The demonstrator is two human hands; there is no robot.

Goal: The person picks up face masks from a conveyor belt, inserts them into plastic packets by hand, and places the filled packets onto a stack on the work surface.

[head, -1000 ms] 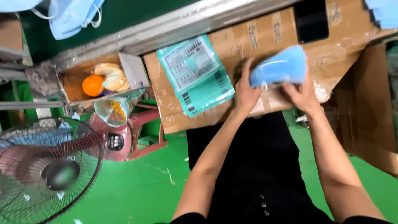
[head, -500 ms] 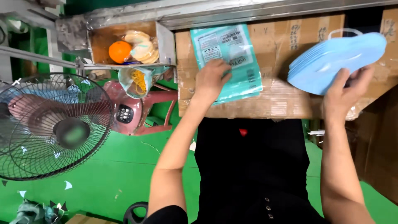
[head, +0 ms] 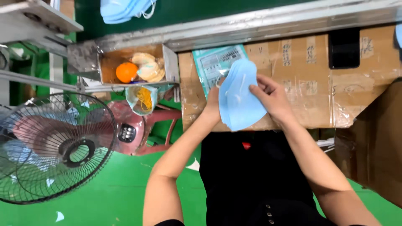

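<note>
Right hand (head: 272,98) has brought the blue mask stack (head: 239,98) in from the far right, left hand (head: 213,104) has come off the teal packet (head: 217,62), fingers of both now clamped on the stack, packet just beyond them on the cardboard-covered desk (head: 318,88).

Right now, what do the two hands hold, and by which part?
Both hold a stack of blue face masks: the left hand grips its left edge, the right hand its upper right edge.
</note>
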